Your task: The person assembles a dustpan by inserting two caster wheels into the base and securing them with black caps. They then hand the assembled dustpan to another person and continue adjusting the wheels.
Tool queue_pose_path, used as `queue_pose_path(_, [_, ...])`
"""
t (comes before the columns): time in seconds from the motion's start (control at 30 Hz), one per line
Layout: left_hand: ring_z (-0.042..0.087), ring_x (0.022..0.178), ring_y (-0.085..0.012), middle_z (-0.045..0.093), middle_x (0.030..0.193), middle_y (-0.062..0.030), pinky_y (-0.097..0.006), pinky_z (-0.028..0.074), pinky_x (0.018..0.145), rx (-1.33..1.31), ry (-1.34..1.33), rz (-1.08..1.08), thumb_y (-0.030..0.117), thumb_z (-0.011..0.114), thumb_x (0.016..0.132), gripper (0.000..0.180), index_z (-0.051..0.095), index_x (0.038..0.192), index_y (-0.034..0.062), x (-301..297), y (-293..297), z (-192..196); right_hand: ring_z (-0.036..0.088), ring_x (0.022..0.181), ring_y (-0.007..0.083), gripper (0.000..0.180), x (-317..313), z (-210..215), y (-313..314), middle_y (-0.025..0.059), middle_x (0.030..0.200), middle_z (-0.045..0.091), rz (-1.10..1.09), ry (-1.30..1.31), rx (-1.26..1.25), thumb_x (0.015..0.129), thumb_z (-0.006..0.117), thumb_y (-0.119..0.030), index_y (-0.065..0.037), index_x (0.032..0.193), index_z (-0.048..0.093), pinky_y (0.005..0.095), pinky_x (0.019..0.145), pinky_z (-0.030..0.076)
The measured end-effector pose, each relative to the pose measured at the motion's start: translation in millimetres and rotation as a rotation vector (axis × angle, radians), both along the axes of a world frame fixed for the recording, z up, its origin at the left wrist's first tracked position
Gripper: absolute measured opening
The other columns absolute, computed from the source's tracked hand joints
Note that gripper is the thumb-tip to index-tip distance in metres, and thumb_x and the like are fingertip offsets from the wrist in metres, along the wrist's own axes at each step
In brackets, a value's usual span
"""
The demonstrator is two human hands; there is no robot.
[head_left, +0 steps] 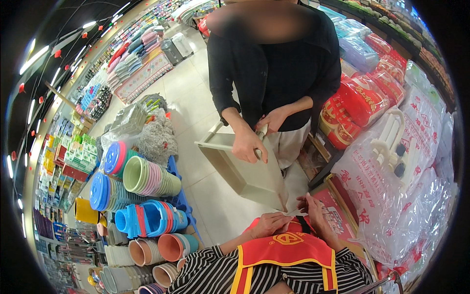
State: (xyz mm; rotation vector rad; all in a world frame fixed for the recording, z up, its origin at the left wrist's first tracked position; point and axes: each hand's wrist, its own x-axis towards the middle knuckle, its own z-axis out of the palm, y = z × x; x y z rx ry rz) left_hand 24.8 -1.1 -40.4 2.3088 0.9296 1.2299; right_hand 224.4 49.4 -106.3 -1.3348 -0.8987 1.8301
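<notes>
My left hand [273, 224] is closed in front of my red apron, its fingertips pressed together at a small whitish piece [295, 212]. Close beside it, my right hand [313, 211] is raised with curled fingers at the other end of that piece. What the piece is cannot be made out. Just beyond my hands, the lower corner of a cream plastic rack tray [245, 174] hangs tilted. Another person in black holds the tray's upper side with both hands [252, 142], gripping a pale post at its corner.
Cream tubes with dark caster wheels [391, 142] lie on plastic-wrapped packages [372, 196] at the right. Red packs [362, 98] are piled behind them. At the left stand stacked buckets [152, 176] and grey mop heads [156, 137]. Tiled floor [215, 210] runs between.
</notes>
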Motion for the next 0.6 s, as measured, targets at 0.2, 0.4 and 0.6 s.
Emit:
queue_pose_path(0.2, [0.057,0.057,-0.0214,0.057,0.069,-0.0071,-0.029,0.048,0.051,-0.011,0.005,-0.003,-0.008,0.064,0.068,0.042,0.061,0.109,0.0006,-0.3,1.9,-2.6,0.058,0.07,0.0131,0.056,-0.3,0.4,2.3,0.006,0.076,0.062,0.004,0.01,0.004,0.098,0.037,-0.046,0.002,0.1,0.064,0.0262,0.064,0.045])
queue_pose_path(0.4, [0.058,0.057,-0.0206,0.057,0.068,-0.0067,-0.028,0.048,0.05,-0.016,0.011,-0.003,-0.008,0.065,0.066,0.044,0.061,0.109,0.0009,-0.8,2.6,-2.4,0.058,0.07,0.0136,0.055,-0.9,3.7,1.9,0.0065,0.076,0.062,0.01,-0.002,0.017,0.099,0.037,-0.046,0.002,0.1,0.064,0.0267,0.064,0.045])
queue_pose_path(0.6, [0.059,0.057,-0.0208,0.058,0.068,-0.0072,-0.028,0.049,0.05,-0.005,0.003,0.004,-0.008,0.065,0.065,0.044,0.061,0.108,0.0013,0.2,4.2,-0.3,0.058,0.07,0.0137,0.055,-0.9,4.5,2.8,0.0065,0.076,0.062,0.017,-0.007,0.021,0.099,0.037,-0.045,0.003,0.1,0.064,0.0271,0.065,0.045])
